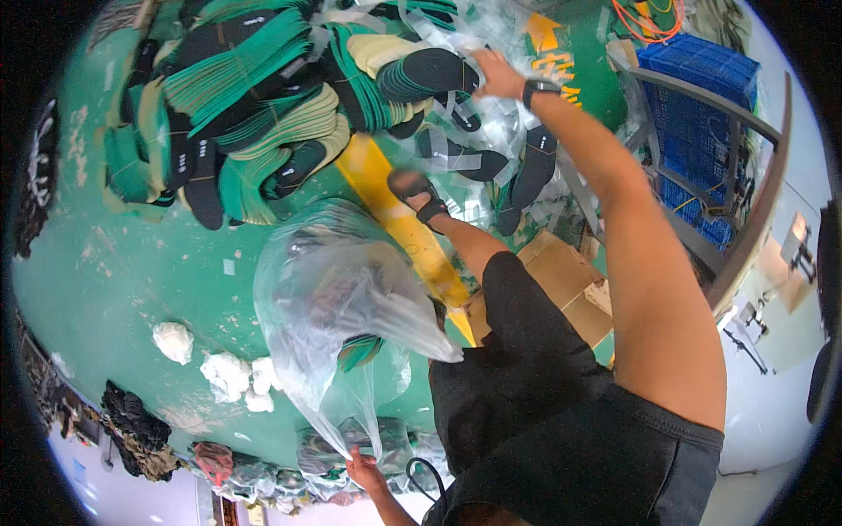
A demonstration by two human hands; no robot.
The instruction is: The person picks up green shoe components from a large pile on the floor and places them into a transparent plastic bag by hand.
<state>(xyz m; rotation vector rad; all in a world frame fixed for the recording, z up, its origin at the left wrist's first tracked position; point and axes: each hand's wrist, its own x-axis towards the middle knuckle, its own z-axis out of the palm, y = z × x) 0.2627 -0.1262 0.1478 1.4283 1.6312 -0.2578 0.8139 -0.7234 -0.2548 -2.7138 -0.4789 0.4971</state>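
Observation:
My left hand (pixel 364 469) pinches the rim of a large clear plastic bag (pixel 324 263), pulled taut toward me. Dark and green contents show dimly through the film. At the far side my right hand (pixel 498 74), with a black band at its wrist, reaches out with its fingers apart. It is at the end of a bundle of black-topped insoles (pixel 427 72); whether it touches them I cannot tell. Left of it lies a big heap of green and black insoles (pixel 241 74), stacked in bundles. Loose black insoles (pixel 532 167) lie nearer, among clear plastic film.
A yellow stripe (pixel 408 232) crosses the green floor, with my sandalled foot (pixel 417 195) beside it. White crumpled bundles (pixel 225 375) lie at the left. Flattened cardboard (pixel 561 285) is by my leg. A blue crate (pixel 693 123) stands at the right behind a metal frame (pixel 702 103).

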